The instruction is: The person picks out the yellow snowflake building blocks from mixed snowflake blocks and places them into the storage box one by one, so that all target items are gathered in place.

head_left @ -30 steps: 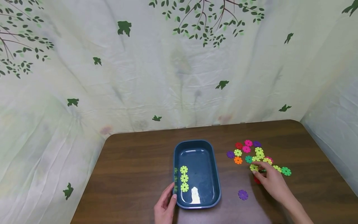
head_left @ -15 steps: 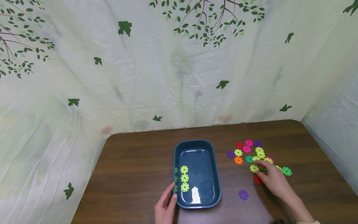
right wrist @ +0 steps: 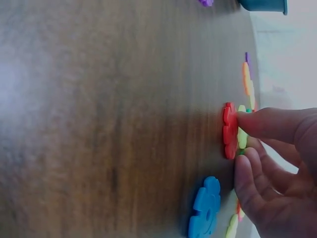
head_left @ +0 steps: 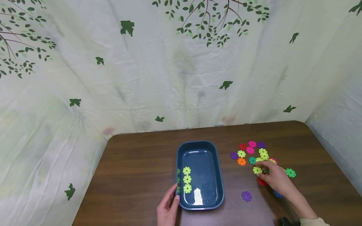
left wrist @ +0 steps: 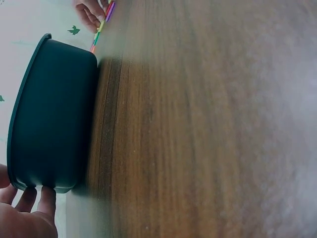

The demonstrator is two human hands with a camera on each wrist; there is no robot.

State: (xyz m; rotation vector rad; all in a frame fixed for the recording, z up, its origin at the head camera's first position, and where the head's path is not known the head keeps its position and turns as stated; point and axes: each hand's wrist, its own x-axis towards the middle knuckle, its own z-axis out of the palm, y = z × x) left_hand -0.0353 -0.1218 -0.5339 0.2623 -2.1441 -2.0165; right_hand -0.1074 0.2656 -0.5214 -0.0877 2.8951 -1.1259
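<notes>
My left hand [head_left: 167, 208] grips the near left side of a blue plastic tray [head_left: 220, 188], thumb at the rim and fingers against the outer wall in the left wrist view. Three yellow-green flower-shaped discs [head_left: 187, 179] lie in a column along the tray's left side. My right hand [head_left: 278, 179] is low over a scattered group of flower discs, pinching a yellow-green disc [head_left: 257, 170] between thumb and index finger. In the right wrist view, a red disc [right wrist: 230, 131] stands out just in front of the thumb. A blue disc [right wrist: 204, 208] lies near the hand.
Green [head_left: 290, 173], orange [head_left: 241, 161], pink [head_left: 252, 144] and purple discs [head_left: 233, 156] lie around the right hand on the brown wooden table [head_left: 135, 175]. A separate purple disc [head_left: 246, 196] lies between tray and forearm. A leaf-patterned cloth [head_left: 169, 78] hangs behind.
My right hand has shifted slightly towards me around the yellow-green disc, and its sleeve and the blue disc under the forearm have come into view. The left hand and tray have stayed put.
</notes>
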